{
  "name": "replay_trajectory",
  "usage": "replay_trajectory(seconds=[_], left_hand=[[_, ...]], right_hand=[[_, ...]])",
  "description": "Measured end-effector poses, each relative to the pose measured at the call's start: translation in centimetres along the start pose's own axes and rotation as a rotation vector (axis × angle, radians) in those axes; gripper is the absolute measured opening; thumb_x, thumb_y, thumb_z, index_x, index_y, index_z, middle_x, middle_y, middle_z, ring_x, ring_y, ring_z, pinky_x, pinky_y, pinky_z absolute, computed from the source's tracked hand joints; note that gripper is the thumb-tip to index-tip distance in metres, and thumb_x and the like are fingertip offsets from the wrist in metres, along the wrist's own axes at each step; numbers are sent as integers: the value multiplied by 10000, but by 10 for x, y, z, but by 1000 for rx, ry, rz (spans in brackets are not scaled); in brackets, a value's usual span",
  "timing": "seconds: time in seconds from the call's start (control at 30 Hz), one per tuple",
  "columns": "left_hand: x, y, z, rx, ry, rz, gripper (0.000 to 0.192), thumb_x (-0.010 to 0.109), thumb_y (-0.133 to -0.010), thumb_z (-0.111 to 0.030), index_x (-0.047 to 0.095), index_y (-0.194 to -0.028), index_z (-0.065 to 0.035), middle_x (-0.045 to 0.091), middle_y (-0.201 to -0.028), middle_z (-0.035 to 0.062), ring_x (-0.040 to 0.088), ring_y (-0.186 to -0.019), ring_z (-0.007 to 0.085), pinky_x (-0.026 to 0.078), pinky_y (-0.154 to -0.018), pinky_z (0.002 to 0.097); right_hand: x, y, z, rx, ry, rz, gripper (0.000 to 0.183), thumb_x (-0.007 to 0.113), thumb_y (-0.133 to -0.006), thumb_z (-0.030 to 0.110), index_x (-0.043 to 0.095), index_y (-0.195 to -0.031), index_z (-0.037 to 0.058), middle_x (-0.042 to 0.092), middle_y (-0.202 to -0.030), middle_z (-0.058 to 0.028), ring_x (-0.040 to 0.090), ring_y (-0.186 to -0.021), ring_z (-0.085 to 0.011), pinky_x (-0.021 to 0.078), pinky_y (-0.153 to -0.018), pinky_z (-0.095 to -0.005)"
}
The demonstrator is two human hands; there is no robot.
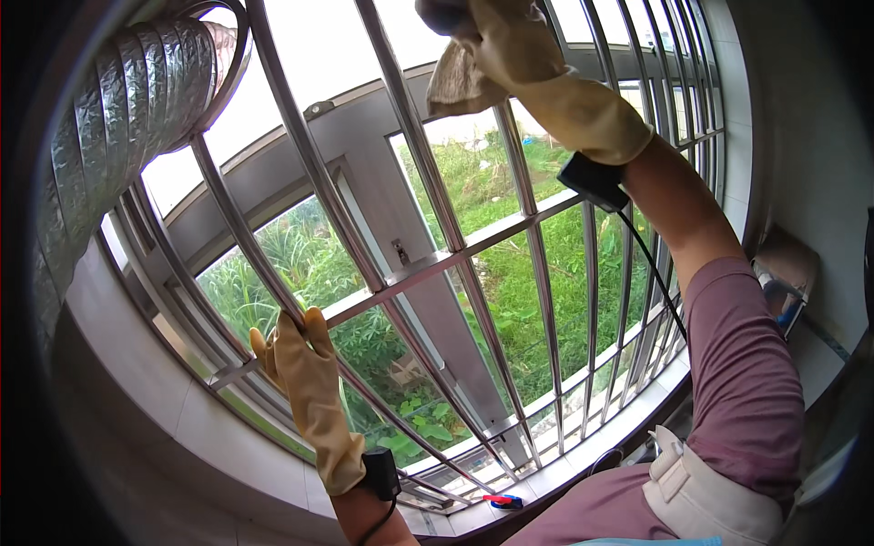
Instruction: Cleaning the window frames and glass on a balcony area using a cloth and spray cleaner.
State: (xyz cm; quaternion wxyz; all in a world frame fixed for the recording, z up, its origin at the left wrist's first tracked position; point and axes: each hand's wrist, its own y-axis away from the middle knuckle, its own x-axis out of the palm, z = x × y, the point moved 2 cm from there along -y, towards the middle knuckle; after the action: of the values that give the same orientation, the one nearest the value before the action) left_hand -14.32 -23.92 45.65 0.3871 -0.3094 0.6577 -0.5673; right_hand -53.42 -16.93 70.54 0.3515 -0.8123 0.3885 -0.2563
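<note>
Both of my hands wear cream-yellow rubber gloves. My left hand (293, 351) is wrapped around a metal window bar (263, 273), where that bar meets the flat crossbar (423, 269). At the top of the view my right hand (502, 34) is raised against the upper bars. A brownish-grey cloth (461, 82) hangs from it, and the glove is closed on the cloth. The fingertips are partly cut off by the picture's edge. A black box (593, 181) with a cable is strapped at my right wrist, and another black box (382, 473) at my left.
A silvery flexible duct (130, 89) bulges at the upper left, in front of the bars. Behind them is a sliding window frame (410, 286). A small red and blue object (503, 501) lies on the tiled sill (546, 478). A box-like container (782, 300) stands at right.
</note>
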Motion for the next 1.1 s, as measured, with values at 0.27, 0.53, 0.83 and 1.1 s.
replay_trajectory(seconds=[0.27,0.53,0.83,1.1], left_hand=[[-9,5,20,5,-23,38,111,708,-929,-103,670,-1020,-52,663,-757,32,644,-715,213,378,-1135,404],[1,2,6,41,43,17,142,712,-925,-81,663,-1052,-39,685,-789,20,662,-744,197,351,-1159,402],[8,9,13,-69,131,89,166,538,-1048,-115,638,-958,-17,623,-762,-1,589,-770,125,310,-1194,375],[1,0,-6,92,-22,-84,133,644,-986,-132,625,-933,-12,630,-722,74,596,-666,269,377,-1149,436]], right_hand=[[18,20,-39,688,556,658,312,703,-929,101,612,-1225,64,701,-1121,-104,685,-1042,-231,542,-947,-309],[-32,-1,-52,295,842,1395,257,662,-904,53,719,-1154,75,720,-1145,-92,680,-1108,-211,507,-1008,-310],[-11,-25,-18,356,1437,1665,551,652,-939,71,484,-1459,134,663,-1321,-82,677,-1152,-216,552,-980,-334],[-23,-20,-76,803,389,1039,337,701,-877,152,716,-1209,98,740,-1143,-114,703,-1106,-251,569,-930,-401]])
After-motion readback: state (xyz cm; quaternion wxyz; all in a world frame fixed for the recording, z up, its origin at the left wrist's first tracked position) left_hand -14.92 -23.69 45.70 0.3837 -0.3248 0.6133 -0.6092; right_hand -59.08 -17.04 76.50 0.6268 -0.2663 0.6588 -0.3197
